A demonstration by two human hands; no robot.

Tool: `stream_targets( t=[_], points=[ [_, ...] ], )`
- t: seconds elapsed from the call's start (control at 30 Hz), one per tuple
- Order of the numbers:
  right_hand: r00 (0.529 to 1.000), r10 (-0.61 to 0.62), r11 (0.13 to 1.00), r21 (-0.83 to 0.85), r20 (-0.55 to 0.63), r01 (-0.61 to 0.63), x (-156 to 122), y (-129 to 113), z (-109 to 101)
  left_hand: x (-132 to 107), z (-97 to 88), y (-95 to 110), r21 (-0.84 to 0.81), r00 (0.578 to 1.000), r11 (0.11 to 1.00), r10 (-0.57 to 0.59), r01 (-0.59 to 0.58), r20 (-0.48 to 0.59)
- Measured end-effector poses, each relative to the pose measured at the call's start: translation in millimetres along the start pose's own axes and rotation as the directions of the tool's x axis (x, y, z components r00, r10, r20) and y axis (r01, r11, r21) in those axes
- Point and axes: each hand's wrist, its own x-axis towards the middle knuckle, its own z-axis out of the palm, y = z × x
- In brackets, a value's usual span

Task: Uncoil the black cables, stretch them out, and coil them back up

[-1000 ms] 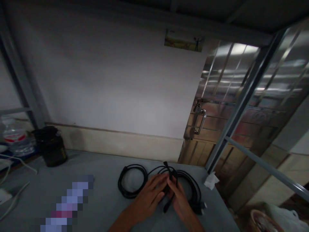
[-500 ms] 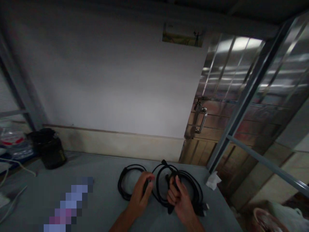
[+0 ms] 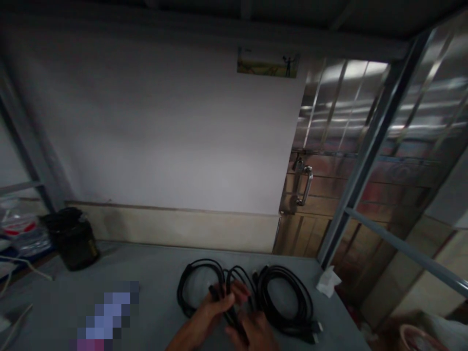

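Observation:
Black cable coils (image 3: 285, 297) lie on a grey table (image 3: 146, 273) near its front edge. My left hand (image 3: 215, 309) is closed around a strand of the black cable between the left loop (image 3: 193, 287) and the right coil. My right hand (image 3: 254, 331) is just below and to the right of it, fingers curled on the same cable bundle, partly cut off by the frame's bottom edge. The picture is dim and slightly blurred.
A dark jar (image 3: 71, 239) stands at the table's back left, with plastic bottles (image 3: 22, 229) and white cords (image 3: 18, 265) further left. A crumpled tissue (image 3: 329, 282) lies at the right edge. A metal door with a handle (image 3: 305, 185) and a grey frame post (image 3: 365, 156) stand to the right.
Both hands have dropped lower and come back together over the cable. The right coil now lies flat on the table, apart from the strand in my hands.

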Motion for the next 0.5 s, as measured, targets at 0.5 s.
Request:
stream_targets(
  t=[0.5],
  points=[
    [0.913, -0.35, 0.828, -0.386, 0.211, 0.407, 41.4, -18.9, 4.8, 4.2, -43.8, 22.0, -0.169, 0.898, 0.98, -0.165, 0.103, -0.408]
  ],
)
